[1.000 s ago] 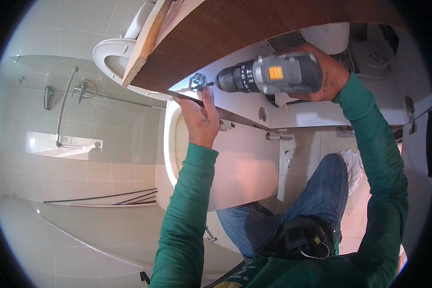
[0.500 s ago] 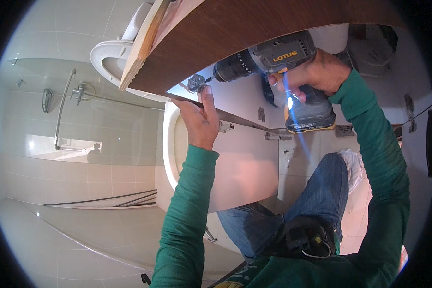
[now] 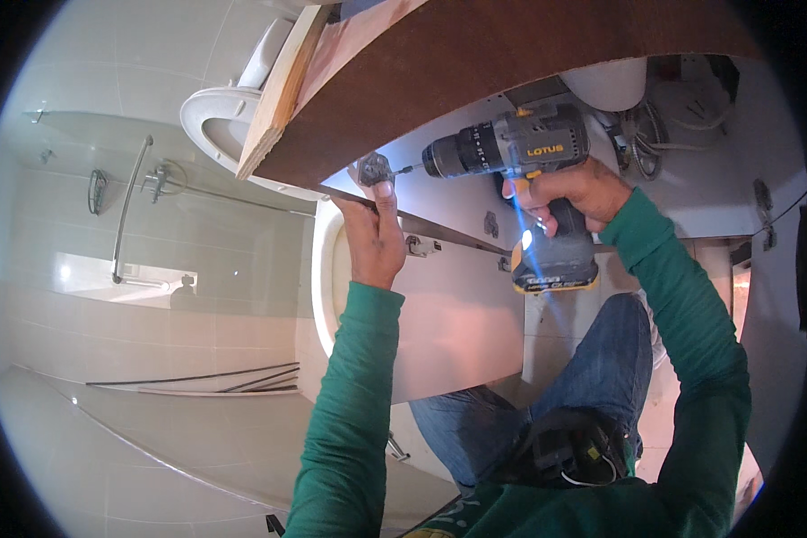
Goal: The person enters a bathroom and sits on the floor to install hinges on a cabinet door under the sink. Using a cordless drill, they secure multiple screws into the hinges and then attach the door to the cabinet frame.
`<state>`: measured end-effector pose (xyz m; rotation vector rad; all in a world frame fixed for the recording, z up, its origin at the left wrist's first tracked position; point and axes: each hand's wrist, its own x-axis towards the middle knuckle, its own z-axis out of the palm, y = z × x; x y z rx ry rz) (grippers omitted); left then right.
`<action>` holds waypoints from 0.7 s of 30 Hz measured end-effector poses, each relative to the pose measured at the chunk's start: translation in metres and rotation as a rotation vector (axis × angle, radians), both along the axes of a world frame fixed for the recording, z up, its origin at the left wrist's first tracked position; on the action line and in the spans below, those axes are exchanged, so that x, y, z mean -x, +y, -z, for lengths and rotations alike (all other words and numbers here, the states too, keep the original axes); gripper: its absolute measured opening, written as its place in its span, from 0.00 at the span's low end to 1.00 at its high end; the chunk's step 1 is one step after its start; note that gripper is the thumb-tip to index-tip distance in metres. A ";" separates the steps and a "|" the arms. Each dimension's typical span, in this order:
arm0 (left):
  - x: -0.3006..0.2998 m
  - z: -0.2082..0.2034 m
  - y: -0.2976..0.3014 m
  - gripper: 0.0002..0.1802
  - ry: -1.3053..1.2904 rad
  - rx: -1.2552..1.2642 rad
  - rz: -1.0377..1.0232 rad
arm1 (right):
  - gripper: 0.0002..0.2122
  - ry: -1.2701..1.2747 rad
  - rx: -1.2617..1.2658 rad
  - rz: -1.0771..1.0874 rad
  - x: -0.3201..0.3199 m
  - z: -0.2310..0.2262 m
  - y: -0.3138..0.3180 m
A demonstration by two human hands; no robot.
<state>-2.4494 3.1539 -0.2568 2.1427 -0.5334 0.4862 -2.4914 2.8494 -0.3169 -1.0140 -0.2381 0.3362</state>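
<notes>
My right hand (image 3: 572, 193) is wrapped round the handle of a black and grey cordless drill (image 3: 542, 139), its work light lit. The drill lies level, chuck toward the left, and its thin bit (image 3: 406, 169) reaches to a grey metal cabinet hinge (image 3: 376, 169). Whether the bit tip touches the hinge I cannot tell. My left hand (image 3: 377, 238) is closed on the hinge from below, thumb against its near side, at the edge of a cabinet under a brown wooden board (image 3: 475, 63). The fingers behind the hinge are partly hidden.
A white cabinet door (image 3: 462, 309) stands open below my left hand, with another hinge (image 3: 421, 246) on it. A white toilet (image 3: 213, 100) is at the upper left. Flexible hoses (image 3: 647, 143) hang inside the cabinet. Thin dark strips (image 3: 260, 378) lie at the left.
The drill has drawn back a little from the hinge and tipped slightly, so more of its bit shows. My left hand stays at the hinge. The whole view has shifted slightly.
</notes>
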 end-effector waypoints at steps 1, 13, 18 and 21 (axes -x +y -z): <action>0.000 0.000 -0.001 0.38 -0.010 0.014 0.032 | 0.15 0.018 -0.058 -0.017 0.002 0.007 0.005; 0.002 0.001 -0.012 0.40 0.023 0.092 0.027 | 0.18 0.199 -0.500 -0.139 0.011 0.060 0.057; 0.001 0.004 -0.010 0.32 -0.027 0.066 0.001 | 0.18 0.128 -0.348 -0.074 0.008 0.050 0.042; -0.001 0.007 -0.008 0.32 -0.028 0.075 0.000 | 0.19 0.092 -0.310 -0.064 0.005 0.044 0.038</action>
